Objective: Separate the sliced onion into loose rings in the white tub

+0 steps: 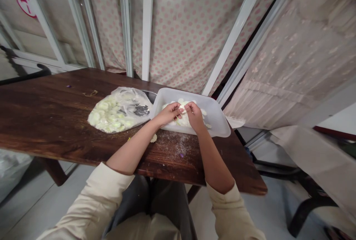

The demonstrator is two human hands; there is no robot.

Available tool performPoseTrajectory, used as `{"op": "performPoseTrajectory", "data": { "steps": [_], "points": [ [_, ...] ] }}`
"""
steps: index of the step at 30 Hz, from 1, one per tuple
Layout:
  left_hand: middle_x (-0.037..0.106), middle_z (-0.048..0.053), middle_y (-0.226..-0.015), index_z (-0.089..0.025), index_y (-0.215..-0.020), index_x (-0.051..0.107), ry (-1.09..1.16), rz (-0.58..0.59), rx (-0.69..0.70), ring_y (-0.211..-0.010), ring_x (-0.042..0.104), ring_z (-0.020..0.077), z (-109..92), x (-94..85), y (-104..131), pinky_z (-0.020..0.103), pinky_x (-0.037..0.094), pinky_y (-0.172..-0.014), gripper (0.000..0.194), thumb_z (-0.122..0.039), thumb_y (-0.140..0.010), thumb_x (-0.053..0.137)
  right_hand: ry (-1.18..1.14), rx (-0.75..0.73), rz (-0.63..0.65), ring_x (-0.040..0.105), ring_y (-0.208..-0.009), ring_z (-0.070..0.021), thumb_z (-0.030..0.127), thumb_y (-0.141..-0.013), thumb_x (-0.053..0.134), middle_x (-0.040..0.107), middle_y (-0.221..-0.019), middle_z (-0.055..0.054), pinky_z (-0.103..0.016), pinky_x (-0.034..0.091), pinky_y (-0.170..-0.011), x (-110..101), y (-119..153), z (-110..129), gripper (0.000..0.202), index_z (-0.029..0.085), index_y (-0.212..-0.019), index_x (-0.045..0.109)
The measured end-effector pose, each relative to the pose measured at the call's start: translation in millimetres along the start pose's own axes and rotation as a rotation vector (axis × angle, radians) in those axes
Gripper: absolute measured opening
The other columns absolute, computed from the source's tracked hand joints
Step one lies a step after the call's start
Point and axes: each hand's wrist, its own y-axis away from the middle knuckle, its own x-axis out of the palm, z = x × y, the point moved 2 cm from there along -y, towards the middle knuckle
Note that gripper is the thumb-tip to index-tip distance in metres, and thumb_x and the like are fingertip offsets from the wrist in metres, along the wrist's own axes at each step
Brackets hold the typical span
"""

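Observation:
Above a white plastic tub (219, 121), my left hand (170, 114) and my right hand (194, 115) meet with fingertips pinched on one small pale, petal-like piece (183, 109). It looks thin and whitish; its exact kind is too small to tell. More such pale pieces (183, 121) lie loose in the tub below my hands, partly hidden by them. Left of the tub, a clear plastic bag (111, 112) full of similar whitish-green pieces rests on the table. One scalloped pale piece (154, 138) lies on the wood beside my left forearm.
The dark wooden table (55, 114) has fine white grains (178, 145) scattered before the tub. A tan loop of string (90, 93) lies at the back left. Behind stand white-framed panes with a dotted curtain (189, 29). A black chair (303, 210) stands at right.

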Motion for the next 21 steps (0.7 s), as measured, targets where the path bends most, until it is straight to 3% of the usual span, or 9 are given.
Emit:
{"op": "performPoseTrajectory", "data": {
  "steps": [6, 13, 21],
  "points": [
    [0.048, -0.002, -0.061, -0.014, -0.073, 0.049, -0.009, -0.018, -0.043, -0.054, 0.046, 0.0053, -0.3, 0.8, 0.2, 0.017, 0.034, -0.049, 0.027, -0.041, -0.075, 0.056, 0.339, -0.058, -0.098, 0.042, -0.062, -0.0133, 0.034, -0.089, 0.033, 0.047, -0.063, 0.001, -0.027, 0.03, -0.063, -0.7, 2.4, 5.5, 0.029, 0.02, -0.065, 0.04],
    [0.049, -0.003, -0.057, -0.014, -0.069, 0.048, 0.018, -0.061, -0.074, -0.05, 0.045, 0.0046, 0.8, 1.0, 0.2, 0.017, 0.034, -0.05, 0.022, -0.033, -0.077, 0.056, 0.768, -0.134, -0.171, 0.047, -0.071, -0.0165, 0.034, -0.092, 0.029, 0.058, -0.073, -0.005, -0.029, 0.027, -0.067, 3.0, 6.0, 8.7, 0.033, 0.018, -0.072, 0.05],
    [0.053, -0.002, -0.054, -0.014, -0.07, 0.048, 0.048, -0.168, -0.179, -0.049, 0.048, 0.0058, 2.8, 1.7, -1.0, 0.019, 0.036, -0.051, 0.013, -0.022, -0.077, 0.055, 0.927, -0.149, -0.216, 0.047, -0.07, -0.0177, 0.034, -0.092, 0.03, 0.057, -0.07, -0.006, -0.029, 0.022, -0.064, 6.9, 9.4, 10.4, 0.035, 0.017, -0.075, 0.055]
  ]
}}
